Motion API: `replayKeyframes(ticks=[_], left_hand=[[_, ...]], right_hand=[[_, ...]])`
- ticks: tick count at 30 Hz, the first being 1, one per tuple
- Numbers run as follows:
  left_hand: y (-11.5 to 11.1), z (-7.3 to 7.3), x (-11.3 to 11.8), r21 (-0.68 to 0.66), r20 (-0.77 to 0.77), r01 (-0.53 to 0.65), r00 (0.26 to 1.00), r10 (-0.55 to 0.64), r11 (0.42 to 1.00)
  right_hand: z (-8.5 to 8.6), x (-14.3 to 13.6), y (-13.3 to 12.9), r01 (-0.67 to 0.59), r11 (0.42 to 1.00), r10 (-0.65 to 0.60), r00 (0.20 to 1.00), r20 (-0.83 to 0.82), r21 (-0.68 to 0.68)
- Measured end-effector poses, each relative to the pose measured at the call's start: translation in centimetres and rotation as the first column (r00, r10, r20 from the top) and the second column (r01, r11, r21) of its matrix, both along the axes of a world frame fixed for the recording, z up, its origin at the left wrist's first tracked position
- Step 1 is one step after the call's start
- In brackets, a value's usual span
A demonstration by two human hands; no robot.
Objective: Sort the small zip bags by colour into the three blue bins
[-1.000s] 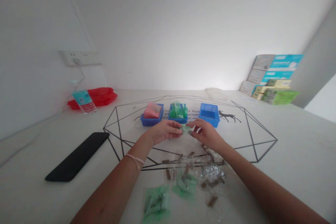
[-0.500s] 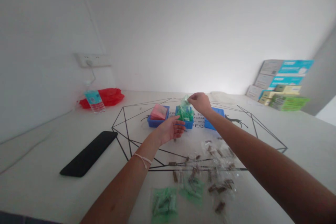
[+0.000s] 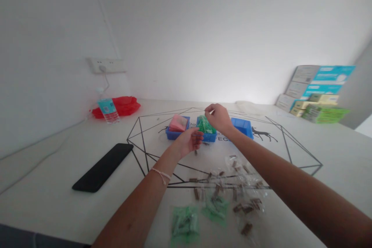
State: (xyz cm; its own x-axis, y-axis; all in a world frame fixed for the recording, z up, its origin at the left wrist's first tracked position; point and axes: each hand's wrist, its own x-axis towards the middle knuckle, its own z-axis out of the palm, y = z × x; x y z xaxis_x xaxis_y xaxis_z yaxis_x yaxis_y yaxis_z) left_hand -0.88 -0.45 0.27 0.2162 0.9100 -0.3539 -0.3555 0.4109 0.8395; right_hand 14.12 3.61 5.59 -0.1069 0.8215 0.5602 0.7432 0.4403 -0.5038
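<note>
In the middle of the table, green plastic bags (image 3: 205,124) fill a blue bin (image 3: 209,138). Over that bin's back right side hovers my right hand (image 3: 219,117), its fingers bent, a small gap at the thumb, and nothing visible in them. At the bin's front left corner is my left hand (image 3: 189,142), palm sideways, thumb up and fingers loosely bent, holding nothing that I can see. To the left, another blue bin (image 3: 173,135) carries pink sheets or bags (image 3: 178,123). A third blue bin (image 3: 244,127) stands partly behind my right wrist.
Clear bags with small brown pieces (image 3: 247,205) lie scattered before me. Nearer are two green bags with pieces inside (image 3: 185,223). A black flat object (image 3: 103,168) rests at left. Behind it are a water bottle (image 3: 109,110) and red plastic bag (image 3: 128,105). Boxes (image 3: 316,89) stand far right.
The green bag that my right hand held up has gone down into the middle bin, and the hand has let go. My left hand stays nearly in place. The view has shifted slightly.
</note>
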Motion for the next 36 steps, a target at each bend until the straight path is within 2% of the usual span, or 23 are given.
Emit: replayKeyframes(ticks=[2, 4, 5, 7, 10, 12, 13, 16, 19, 22, 24, 26, 27, 29, 31, 33, 36], left_hand=[[0.1, -0.2, -0.1, 0.012, 0.011, -0.016, 1.000, 0.016, 1.000], [0.2, -0.4, 0.0, 0.035, 0.023, -0.013, 1.000, 0.013, 0.999], [0.2, -0.5, 0.0, 0.048, 0.028, -0.010, 1.000, 0.008, 0.999], [0.1, -0.5, 0.2, 0.058, 0.016, -0.007, 1.000, 0.006, 0.998], [-0.2, -0.1, 0.3, 0.021, -0.058, -0.011, 0.998, 0.013, 1.000], [-0.5, 0.2, 0.4, 0.013, -0.092, -0.010, 0.996, 0.011, 1.000], [-0.6, 0.3, 0.5, 0.016, -0.101, -0.009, 0.995, 0.010, 1.000], [-0.9, 0.6, 0.6, 0.021, -0.126, -0.015, 0.992, 0.018, 1.000], [-1.0, 0.8, 0.7, 0.025, -0.149, -0.005, 0.989, 0.008, 1.000], [-1.2, 0.8, 0.7, 0.038, -0.141, 0.028, 0.990, -0.022, 0.999], [-1.2, 0.8, 0.7, 0.050, -0.120, 0.059, 0.991, -0.052, 0.997], [-1.2, 0.6, 0.7, 0.047, -0.118, 0.106, 0.988, -0.100, 0.993], [-1.2, 0.5, 0.7, 0.040, -0.128, 0.138, 0.983, -0.132, 0.990], [-1.2, 0.2, 0.9, 0.026, -0.161, 0.219, 0.964, -0.212, 0.975], [-1.3, -0.2, 1.2, 0.033, -0.200, 0.306, 0.935, -0.294, 0.952], [-1.5, -0.4, 1.5, 0.049, -0.237, 0.373, 0.905, -0.352, 0.926], [-1.8, -0.5, 1.7, 0.065, -0.315, 0.404, 0.876, -0.366, 0.912]], right_hand=[[0.1, 0.5, -2.5, -0.134, 0.991, 0.132, 0.988, -0.083, -0.024], [-0.1, 1.0, -5.6, -0.292, 0.949, 0.286, 0.956, -0.069, -0.117], [-0.4, 1.1, -7.3, -0.390, 0.903, 0.392, 0.920, -0.026, -0.179], [-1.2, 1.2, -10.6, -0.560, 0.762, 0.609, 0.790, 0.067, -0.325], [-3.0, 0.4, -14.7, -0.672, 0.638, 0.759, 0.631, 0.162, -0.376], [-4.1, -0.5, -16.3, -0.663, 0.627, 0.777, 0.574, 0.260, -0.409], [-4.6, -1.0, -16.8, -0.637, 0.636, 0.770, 0.565, 0.298, -0.435], [-5.3, -2.3, -17.2, -0.526, 0.677, 0.722, 0.611, 0.325, -0.515], [-5.0, -2.4, -16.8, -0.474, 0.648, 0.713, 0.653, 0.256, -0.597], [-4.4, -0.9, -15.1, -0.498, 0.580, 0.676, 0.736, 0.039, -0.645], [-4.4, 0.7, -13.4, -0.530, 0.554, 0.569, 0.804, -0.173, -0.641], [-4.8, 2.6, -11.4, -0.551, 0.548, 0.391, 0.834, -0.390, -0.629], [-5.1, 3.4, -10.6, -0.563, 0.541, 0.283, 0.822, -0.495, -0.625], [-5.8, 4.8, -9.3, -0.583, 0.560, 0.060, 0.737, -0.673, -0.588], [-6.4, 5.6, -8.7, -0.577, 0.565, -0.093, 0.667, -0.739, -0.591], [-6.6, 5.9, -8.5, -0.563, 0.568, -0.168, 0.634, -0.754, -0.600], [-6.6, 5.8, -8.7, -0.523, 0.587, -0.182, 0.659, -0.730, -0.618]])
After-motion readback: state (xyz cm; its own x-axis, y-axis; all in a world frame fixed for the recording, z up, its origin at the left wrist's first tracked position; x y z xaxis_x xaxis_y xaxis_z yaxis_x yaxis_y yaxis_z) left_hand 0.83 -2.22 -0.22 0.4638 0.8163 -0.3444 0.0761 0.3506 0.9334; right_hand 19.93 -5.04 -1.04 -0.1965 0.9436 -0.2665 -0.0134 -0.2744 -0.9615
